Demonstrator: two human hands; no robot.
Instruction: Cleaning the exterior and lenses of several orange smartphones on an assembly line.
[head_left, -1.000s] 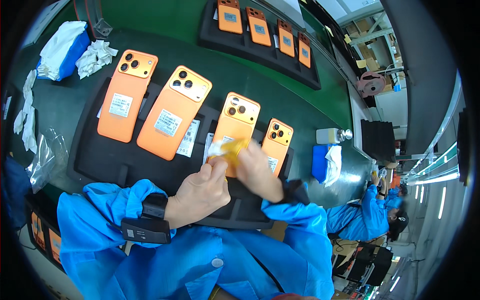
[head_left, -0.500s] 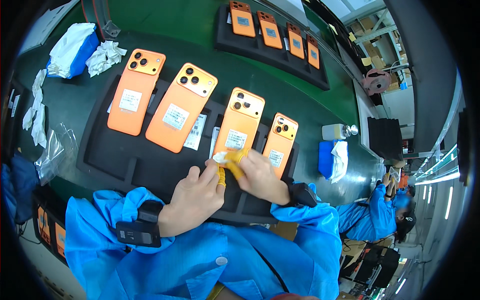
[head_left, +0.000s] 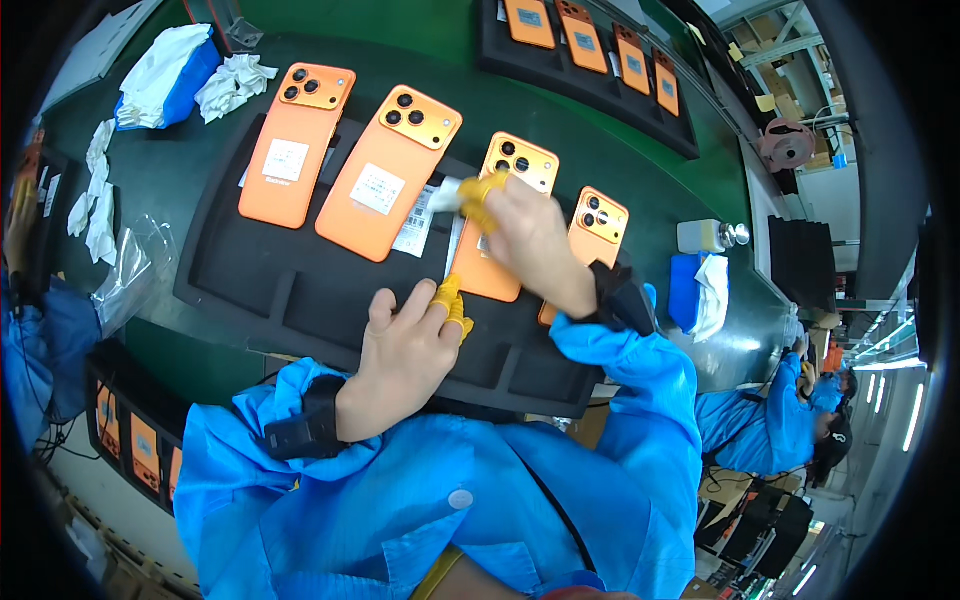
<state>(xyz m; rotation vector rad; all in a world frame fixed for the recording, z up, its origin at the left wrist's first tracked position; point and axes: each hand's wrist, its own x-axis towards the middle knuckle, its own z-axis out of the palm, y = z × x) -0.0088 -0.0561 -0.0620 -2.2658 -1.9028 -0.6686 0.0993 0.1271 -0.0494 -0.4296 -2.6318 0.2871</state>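
Note:
Four orange smartphones lie back side up on a black tray [head_left: 235,290], each with a white label. My right hand [head_left: 535,235], yellow covers on its fingers, pinches a white wipe [head_left: 443,196] over the third smartphone [head_left: 490,278] from the left. That hand hides the phone's middle and most of its label. At the same phone's lower left corner, my left hand [head_left: 405,350] grips with its yellow-covered fingertips, the other fingers bent. The second smartphone [head_left: 390,165] and first smartphone [head_left: 290,145] lie to the left. My right wrist partly covers the fourth smartphone [head_left: 600,218].
Another black tray [head_left: 590,98] of orange phones stands at the far side. Blue boxes of white wipes [head_left: 195,85] [head_left: 684,290] flank the work area. Crumpled wipes [head_left: 232,85] and a clear bag [head_left: 135,270] lie left. A bottle [head_left: 705,236] stands right. Co-workers sit farther off.
My right hand has moved the wipe up and away from the phone's lower edge. My left hand stays by the lower left corner. The whole view has shifted slightly.

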